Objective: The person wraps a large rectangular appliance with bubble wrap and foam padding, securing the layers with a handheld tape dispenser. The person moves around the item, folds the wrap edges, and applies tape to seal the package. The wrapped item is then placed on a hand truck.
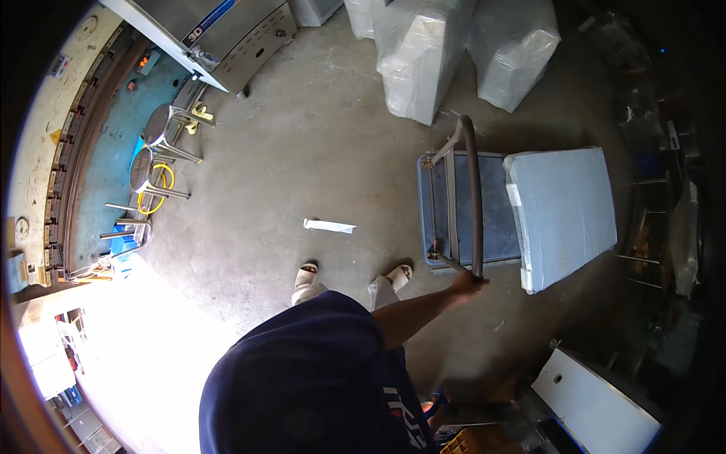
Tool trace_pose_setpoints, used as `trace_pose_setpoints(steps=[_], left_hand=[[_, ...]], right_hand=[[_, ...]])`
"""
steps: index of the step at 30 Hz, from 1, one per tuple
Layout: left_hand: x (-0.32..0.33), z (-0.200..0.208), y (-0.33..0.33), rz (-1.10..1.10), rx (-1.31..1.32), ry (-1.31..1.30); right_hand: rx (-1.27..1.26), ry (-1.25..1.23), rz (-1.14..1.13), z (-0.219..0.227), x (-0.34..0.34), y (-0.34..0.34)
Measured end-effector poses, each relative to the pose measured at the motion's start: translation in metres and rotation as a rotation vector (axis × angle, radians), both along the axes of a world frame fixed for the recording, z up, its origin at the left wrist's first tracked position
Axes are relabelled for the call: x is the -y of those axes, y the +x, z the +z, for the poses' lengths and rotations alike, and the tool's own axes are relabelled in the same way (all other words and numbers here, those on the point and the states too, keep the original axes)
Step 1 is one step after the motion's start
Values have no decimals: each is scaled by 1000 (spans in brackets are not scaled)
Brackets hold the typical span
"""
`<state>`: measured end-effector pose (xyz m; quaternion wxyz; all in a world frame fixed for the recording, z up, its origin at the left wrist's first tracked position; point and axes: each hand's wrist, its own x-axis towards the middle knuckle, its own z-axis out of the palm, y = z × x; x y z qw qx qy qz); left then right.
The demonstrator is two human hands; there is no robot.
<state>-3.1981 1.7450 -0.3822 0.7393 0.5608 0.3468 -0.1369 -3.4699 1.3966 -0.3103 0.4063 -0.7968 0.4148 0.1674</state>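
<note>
My left arm reaches across my body to the right, out of a dark blue sleeve (295,363). My left hand (467,284) is closed round the near end of a brown curved push handle (474,197). This handle belongs to a flat platform trolley (488,204) with a blue deck. On the deck's right part lies a large, flat, pale blue-white slab (563,216), seemingly wrapped, sticking out past the deck. I do not see my right hand; my torso fills the lower middle.
Tall plastic-wrapped packages (423,60) stand beyond the trolley. Metal stools (157,125) line a blue machine (113,159) at left. A white strip (330,226) lies on the floor before my feet. At lower right is a white panel (597,405). Glare covers the lower left.
</note>
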Motion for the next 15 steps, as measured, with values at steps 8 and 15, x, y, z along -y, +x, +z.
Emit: trace_pose_setpoints(steps=[8,15], left_hand=[[-177,7,-135,223,-77,39],[-338,18,-260,370,-78,545]], right_hand=[[16,-62,-26,-3,-73,-114],[-23,-53,131,-2,-98,-152]])
